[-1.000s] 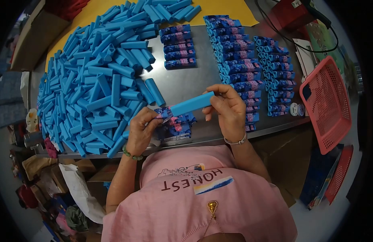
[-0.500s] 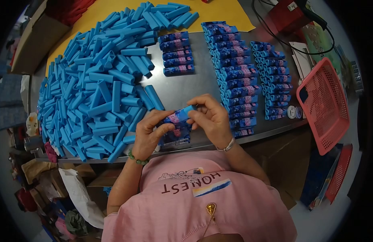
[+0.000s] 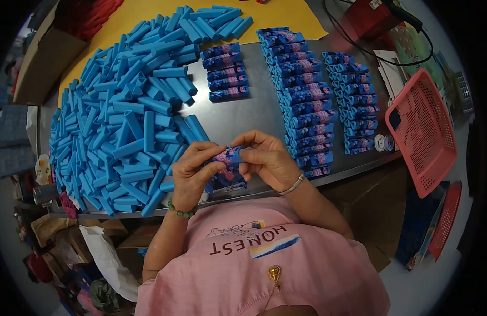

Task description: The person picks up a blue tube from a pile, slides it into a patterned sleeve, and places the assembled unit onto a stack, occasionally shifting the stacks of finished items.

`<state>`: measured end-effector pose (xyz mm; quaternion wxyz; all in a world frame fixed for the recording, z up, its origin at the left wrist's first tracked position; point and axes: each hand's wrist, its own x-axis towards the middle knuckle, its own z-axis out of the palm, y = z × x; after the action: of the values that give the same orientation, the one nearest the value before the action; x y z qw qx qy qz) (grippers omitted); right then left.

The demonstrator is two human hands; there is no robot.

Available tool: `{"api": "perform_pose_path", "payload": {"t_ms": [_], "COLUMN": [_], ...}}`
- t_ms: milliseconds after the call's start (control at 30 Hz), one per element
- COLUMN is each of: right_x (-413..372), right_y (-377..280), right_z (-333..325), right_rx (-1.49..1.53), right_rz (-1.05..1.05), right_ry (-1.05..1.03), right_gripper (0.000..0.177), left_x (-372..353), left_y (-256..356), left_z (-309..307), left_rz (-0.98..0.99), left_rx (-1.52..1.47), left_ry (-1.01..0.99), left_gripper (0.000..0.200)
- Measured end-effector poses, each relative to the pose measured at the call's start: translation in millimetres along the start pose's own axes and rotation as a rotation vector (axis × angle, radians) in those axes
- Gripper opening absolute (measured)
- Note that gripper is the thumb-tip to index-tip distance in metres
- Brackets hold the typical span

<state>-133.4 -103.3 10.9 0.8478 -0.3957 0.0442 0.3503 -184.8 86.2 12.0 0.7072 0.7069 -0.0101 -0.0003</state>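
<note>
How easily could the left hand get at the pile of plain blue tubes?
Probably yes: the pile lies right beside the left hand, nothing between; but it and the right hand now grip a printed tube.

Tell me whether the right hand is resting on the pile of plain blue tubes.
No, the right hand grips a floral-printed tube together with the left hand, apart from the pile.

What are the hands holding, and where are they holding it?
One printed box, pinched at both ends: left hand on one, right hand on the other.
</note>
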Motion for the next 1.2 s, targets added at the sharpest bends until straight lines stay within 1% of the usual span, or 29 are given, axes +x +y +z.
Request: {"api": "perform_pose_path", "payload": {"t_ms": [67,200,267,300,333,367,433,533,567,600,667,733,800,833,900,933,1000,1033,1100,1133,1200], "right_x": [2,3,2,2,2,1,0,-1,-1,-1,-1,0,2,2,3,3,4,5,6,5,3], "right_y": [0,5,5,6,8,10,13,11,11,11,8,7,8,9,8,8,8,9,9,8,6], "right_z": [-5,-9,-10,-11,-12,-13,-13,-12,-14,-16,-18,-19,-20,-20,-19,-19,-18,-18,-17,-16,-14], "right_rx": [0.116,0.125,0.131,0.131,0.059,-0.013,-0.053,-0.118,-0.156,-0.193,-0.204,-0.211,-0.225,-0.221,-0.224,-0.221,-0.224,-0.223,-0.228,-0.232,-0.228], "right_rz": [0.094,0.066,0.017,0.009,0.012,0.015,0.015,0.011,0.001,-0.008,-0.013,-0.012,0.011,0.011,0.027,0.029,0.032,0.035,0.044,0.044,0.047], "right_ry": [-0.057,-0.063,0.042,0.036,0.058,0.081,0.078,0.080,0.088,0.098,0.103,0.108,0.116,0.115,0.109,0.108,0.097,0.094,0.088,0.085,0.085], "right_gripper": [0.020,0.021,0.023,0.023,0.024,0.024,0.024,0.023,0.022,0.022,0.022,0.021,0.022,0.022,0.022,0.022,0.022,0.022,0.022,0.022,0.022], "left_x": [2,8,18,25,32,44,75,120,134,145,161,173,178,180,180,179,175,174,173,173,171], "left_y": [0,-4,-6,-5,-5,-11,-25,-29,-39,-43,-49,-59,-64,-65,-63,-61,-57,-60,-67,-67,-61], "left_z": [0,0,-2,-2,-2,-6,-9,-4,-5,-3,1,1,0,0,-1,0,2,0,-2,-3,-3], "left_rz": [0.017,0.028,0.052,-0.051,-0.154,-0.099,0.056,0.386,0.389,0.398,0.469,0.451,0.448,0.448,0.435,0.433,0.393,0.391,0.277,0.278,0.359], "left_rx": [0.015,0.032,0.052,-0.009,-0.070,0.022,0.179,0.557,0.628,0.628,0.865,0.868,0.987,0.990,0.928,0.931,0.784,0.787,0.734,0.733,0.693], "left_ry": [-0.020,-0.035,-0.030,0.035,0.101,0.100,0.144,0.213,0.249,0.248,0.334,0.333,0.316,0.314,0.319,0.318,0.347,0.350,0.360,0.365,0.372], "left_gripper": [0.030,0.029,0.027,0.025,0.023,0.021,0.021,0.021,0.022,0.022,0.024,0.024,0.028,0.028,0.046,0.046,0.062,0.062,0.067,0.067,0.060]}}
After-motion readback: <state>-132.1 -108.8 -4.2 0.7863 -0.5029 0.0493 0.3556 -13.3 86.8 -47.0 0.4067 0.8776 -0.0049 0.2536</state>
